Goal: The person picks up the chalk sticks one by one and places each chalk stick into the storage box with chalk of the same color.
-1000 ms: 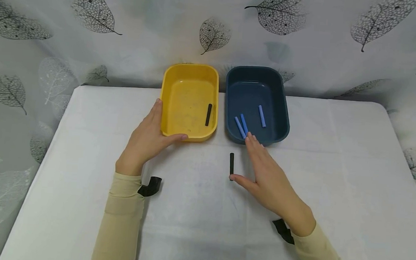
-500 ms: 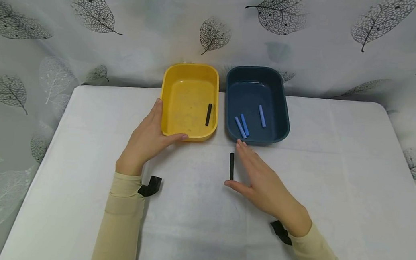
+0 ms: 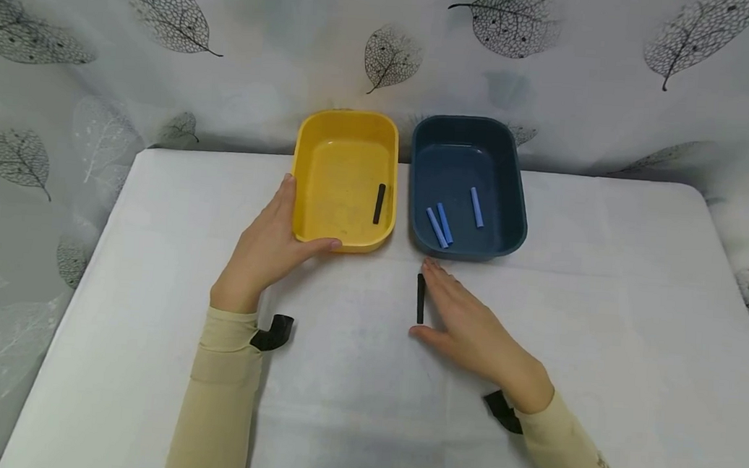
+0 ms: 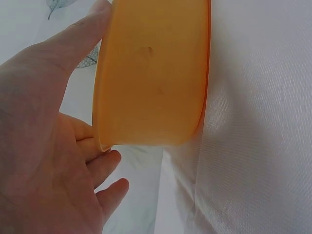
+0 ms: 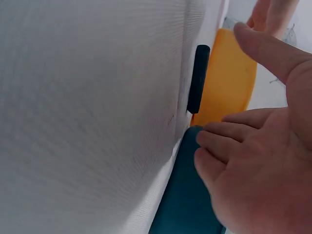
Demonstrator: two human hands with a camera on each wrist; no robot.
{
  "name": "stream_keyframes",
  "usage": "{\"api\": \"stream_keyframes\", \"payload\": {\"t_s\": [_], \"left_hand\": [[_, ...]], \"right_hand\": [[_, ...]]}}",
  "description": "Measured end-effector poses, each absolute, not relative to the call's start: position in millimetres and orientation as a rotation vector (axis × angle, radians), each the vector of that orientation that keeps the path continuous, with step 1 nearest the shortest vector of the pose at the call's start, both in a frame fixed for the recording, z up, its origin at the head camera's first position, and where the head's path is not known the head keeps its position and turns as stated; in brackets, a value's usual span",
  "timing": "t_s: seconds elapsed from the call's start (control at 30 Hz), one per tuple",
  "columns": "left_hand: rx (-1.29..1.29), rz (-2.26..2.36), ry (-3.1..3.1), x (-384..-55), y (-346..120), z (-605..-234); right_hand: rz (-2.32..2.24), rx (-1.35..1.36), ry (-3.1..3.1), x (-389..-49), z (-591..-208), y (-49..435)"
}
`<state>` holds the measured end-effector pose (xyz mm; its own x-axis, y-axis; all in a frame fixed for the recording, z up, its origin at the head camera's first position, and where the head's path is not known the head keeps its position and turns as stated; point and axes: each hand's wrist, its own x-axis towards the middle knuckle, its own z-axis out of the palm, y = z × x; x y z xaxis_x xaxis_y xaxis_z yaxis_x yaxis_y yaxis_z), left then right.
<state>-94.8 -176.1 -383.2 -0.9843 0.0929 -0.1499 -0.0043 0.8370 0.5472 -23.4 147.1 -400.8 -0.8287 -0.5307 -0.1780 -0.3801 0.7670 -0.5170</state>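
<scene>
My left hand (image 3: 262, 248) rests against the near left corner of a yellow plastic tub (image 3: 342, 184), fingers along its left side and thumb at its front rim. Inside that tub lies a short black stick (image 3: 379, 204). My right hand (image 3: 475, 328) hovers low over the table, fingers and thumb spread apart. Between its thumb and fingertips, a second black stick (image 3: 420, 299) lies on the cloth; the right wrist view shows a gap between hand and this stick (image 5: 198, 79). A dark blue tub (image 3: 478, 243) beyond holds three blue sticks (image 3: 477, 207).
Both tubs stand side by side at the back edge of a table with a white cloth (image 3: 338, 376). A curtain with a leaf print (image 3: 263, 52) hangs behind. Black straps (image 3: 272, 333) stick out at both wrists.
My right hand has drawn back from the blue tub's front edge toward the black stick on the table. The left hand keeps its place on the yellow tub. The view has shifted slightly.
</scene>
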Motion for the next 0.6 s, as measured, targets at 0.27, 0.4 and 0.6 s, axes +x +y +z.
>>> {"api": "stream_keyframes", "payload": {"t_s": [0.27,0.4,0.6], "left_hand": [[0.067,0.842,2.847,-96.2,-175.7,-382.3],[0.064,0.838,2.845,-96.1,-175.7,-382.5],[0.064,0.852,2.839,-95.6,-175.6,-382.3]], "right_hand": [[-0.709,-0.651,2.597,-28.0,-403.4,148.9],[-0.710,-0.657,2.585,-28.5,-405.1,149.9],[-0.688,-0.683,2.595,-29.1,-407.9,150.3]]}}
